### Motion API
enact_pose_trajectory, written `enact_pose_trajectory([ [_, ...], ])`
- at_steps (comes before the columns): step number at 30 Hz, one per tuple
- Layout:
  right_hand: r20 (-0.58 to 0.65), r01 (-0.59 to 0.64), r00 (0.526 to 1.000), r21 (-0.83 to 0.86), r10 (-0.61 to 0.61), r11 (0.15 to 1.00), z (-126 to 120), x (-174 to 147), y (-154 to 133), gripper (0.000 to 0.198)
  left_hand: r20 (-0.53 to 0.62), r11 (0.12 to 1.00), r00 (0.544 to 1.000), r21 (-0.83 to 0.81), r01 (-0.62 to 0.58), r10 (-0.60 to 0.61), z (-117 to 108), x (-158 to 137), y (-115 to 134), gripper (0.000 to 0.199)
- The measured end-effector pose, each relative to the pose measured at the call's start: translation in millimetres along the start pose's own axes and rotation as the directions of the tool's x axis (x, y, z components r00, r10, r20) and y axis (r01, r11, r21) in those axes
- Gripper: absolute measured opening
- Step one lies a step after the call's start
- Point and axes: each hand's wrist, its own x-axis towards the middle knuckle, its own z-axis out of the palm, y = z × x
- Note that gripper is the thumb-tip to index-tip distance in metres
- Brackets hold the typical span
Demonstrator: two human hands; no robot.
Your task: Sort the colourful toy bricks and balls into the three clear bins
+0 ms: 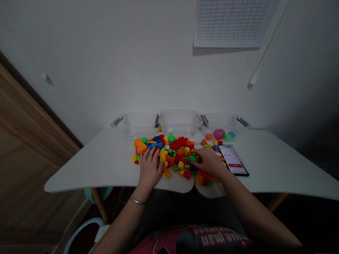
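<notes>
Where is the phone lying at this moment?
In the head view, the phone lies on the right side of the white table, just right of the right hand and the toy pile, nearer the person than the rightmost clear bin.

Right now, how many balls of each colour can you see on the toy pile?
Green balls: 3
Orange balls: 1
Total: 4 in sight; any buried deeper can't be counted.
</notes>
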Motion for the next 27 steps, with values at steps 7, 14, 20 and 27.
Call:
enact_pose_trajectory([
  [7, -0.168, -0.069, 0.978, 0.292, 0.123, 0.954, 5, 3, 10, 0.042, 0.002, 1.0, 1.0, 0.005, -0.007, 0.007, 1, -1, -1, 0.052],
  [14, -0.529, -0.09, 0.761, 0.486, 0.375, 0.869, -12, 25, 54, 0.051, -0.001, 1.0, 1.0, 0.01, -0.005, 0.005, 2, -2, -3, 0.052],
  [20, -0.664, -0.14, 0.613, 0.442, 0.428, 0.886, -43, 57, 96, 0.045, -0.007, 1.0, 1.0, -0.002, -0.008, 0.008, 1, -2, -6, 0.052],
  [27, -0.612, -0.258, 0.668, 0.343, 0.423, 0.903, -31, 76, 130, 0.038, -0.006, 1.0, 1.0, 0.005, -0.006, 0.006, 1, -3, -6, 0.052],
])
